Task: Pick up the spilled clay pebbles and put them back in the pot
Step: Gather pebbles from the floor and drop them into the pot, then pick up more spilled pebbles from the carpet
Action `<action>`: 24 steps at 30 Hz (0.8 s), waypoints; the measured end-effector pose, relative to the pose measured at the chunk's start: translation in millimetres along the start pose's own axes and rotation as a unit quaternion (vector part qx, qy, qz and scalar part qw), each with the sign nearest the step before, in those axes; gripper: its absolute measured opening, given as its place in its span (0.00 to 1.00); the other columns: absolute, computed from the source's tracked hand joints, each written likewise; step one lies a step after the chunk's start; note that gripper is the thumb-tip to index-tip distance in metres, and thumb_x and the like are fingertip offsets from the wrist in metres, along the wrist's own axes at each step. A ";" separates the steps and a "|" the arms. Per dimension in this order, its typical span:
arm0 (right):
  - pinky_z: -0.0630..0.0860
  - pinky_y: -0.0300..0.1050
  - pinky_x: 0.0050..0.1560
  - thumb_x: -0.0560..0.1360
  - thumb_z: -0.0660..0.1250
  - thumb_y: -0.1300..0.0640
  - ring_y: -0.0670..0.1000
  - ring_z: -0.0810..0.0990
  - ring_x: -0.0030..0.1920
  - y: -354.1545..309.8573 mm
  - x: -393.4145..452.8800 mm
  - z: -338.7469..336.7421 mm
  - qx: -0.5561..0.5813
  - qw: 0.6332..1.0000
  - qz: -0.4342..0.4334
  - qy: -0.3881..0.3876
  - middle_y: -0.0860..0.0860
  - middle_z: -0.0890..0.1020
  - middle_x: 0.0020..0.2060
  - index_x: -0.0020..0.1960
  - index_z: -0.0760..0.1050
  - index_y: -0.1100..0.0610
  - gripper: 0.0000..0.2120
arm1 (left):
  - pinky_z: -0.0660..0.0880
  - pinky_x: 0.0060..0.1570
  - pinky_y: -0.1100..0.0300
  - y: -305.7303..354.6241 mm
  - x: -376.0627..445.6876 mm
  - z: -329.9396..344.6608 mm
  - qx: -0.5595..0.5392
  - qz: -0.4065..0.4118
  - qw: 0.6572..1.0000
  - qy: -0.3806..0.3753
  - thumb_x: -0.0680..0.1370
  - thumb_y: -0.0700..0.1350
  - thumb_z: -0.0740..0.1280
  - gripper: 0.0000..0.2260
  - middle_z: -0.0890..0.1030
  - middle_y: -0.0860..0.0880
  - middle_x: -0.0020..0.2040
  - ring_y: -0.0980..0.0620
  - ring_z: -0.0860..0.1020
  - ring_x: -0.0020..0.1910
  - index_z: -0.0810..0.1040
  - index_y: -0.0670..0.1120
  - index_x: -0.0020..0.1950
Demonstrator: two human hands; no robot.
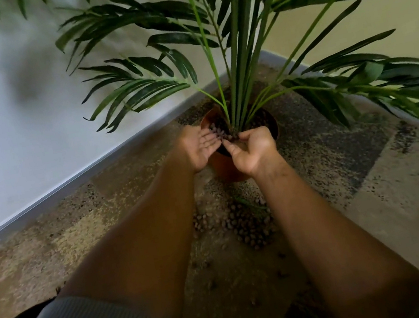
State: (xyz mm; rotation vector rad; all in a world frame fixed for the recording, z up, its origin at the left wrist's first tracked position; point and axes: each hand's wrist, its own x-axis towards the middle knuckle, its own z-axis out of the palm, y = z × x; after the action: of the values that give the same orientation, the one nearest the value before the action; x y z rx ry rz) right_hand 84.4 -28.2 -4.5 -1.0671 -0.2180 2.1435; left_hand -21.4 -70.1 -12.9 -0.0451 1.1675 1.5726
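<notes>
An orange-brown pot [228,169] with a green palm plant [230,76] stands on the carpet in the room's corner. Both hands are over its near rim. My left hand [200,146] lies palm up with straight fingers, and brown clay pebbles [219,132] sit at its fingertips over the pot's opening. My right hand [252,148] is curled, its fingers and thumb touching pebbles at the pot's edge. A heap of spilled pebbles [245,225] lies on the carpet between my forearms, with loose ones scattered nearer to me.
A patterned beige and dark carpet [343,163] covers the floor. White walls with a grey skirting board [66,181] meet behind the pot. Long palm fronds [400,86] hang out to the right and left above the floor.
</notes>
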 end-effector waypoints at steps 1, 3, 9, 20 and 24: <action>0.72 0.52 0.68 0.77 0.50 0.71 0.61 0.73 0.66 2.7 -0.8 0.4 -0.013 1.000 0.000 -0.011 0.65 0.72 0.66 0.67 0.68 0.70 0.20 | 0.71 0.65 0.54 -0.4 -0.1 -2.9 -0.006 0.012 1.000 0.000 0.84 0.44 0.49 0.20 0.72 0.38 0.70 0.44 0.71 0.70 0.65 0.36 0.73; 0.75 0.49 0.65 0.77 0.52 0.71 0.61 0.75 0.65 11.2 -1.6 1.5 -0.051 0.998 0.002 -0.039 0.66 0.73 0.65 0.64 0.70 0.70 0.18 | 0.74 0.61 0.59 -2.7 1.4 -12.7 -0.023 0.035 0.999 0.013 0.84 0.44 0.48 0.20 0.74 0.42 0.69 0.48 0.74 0.68 0.66 0.40 0.74; 0.81 0.41 0.46 0.79 0.55 0.69 0.59 0.81 0.58 45.3 12.8 -3.9 -0.216 0.974 0.017 -0.064 0.64 0.79 0.57 0.57 0.72 0.65 0.10 | 0.76 0.35 0.64 -20.7 19.5 -62.4 0.062 0.060 0.983 0.162 0.82 0.45 0.59 0.12 0.81 0.50 0.47 0.54 0.80 0.41 0.78 0.46 0.60; 0.66 0.44 0.70 0.75 0.62 0.60 0.56 0.69 0.71 109.1 77.9 -44.2 -0.822 0.533 -0.193 -0.062 0.56 0.70 0.72 0.70 0.71 0.59 0.24 | 0.77 0.53 0.55 -61.1 13.4 -124.8 0.671 0.050 0.737 0.066 0.75 0.46 0.70 0.13 0.82 0.40 0.54 0.42 0.80 0.56 0.81 0.40 0.55; 0.57 0.51 0.77 0.78 0.59 0.56 0.54 0.54 0.78 118.1 99.4 -40.9 -0.888 0.404 -0.168 -0.137 0.53 0.58 0.78 0.77 0.60 0.60 0.29 | 0.72 0.64 0.51 -62.2 13.7 -137.2 0.742 0.031 0.670 -0.011 0.69 0.50 0.76 0.27 0.79 0.45 0.63 0.45 0.76 0.63 0.77 0.46 0.66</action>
State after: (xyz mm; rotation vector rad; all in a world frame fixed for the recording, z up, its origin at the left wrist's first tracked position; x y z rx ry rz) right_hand 13.0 -53.9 -145.0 -1.2005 -2.9837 0.8603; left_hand -51.3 -160.4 -130.4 1.0839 2.1026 0.2477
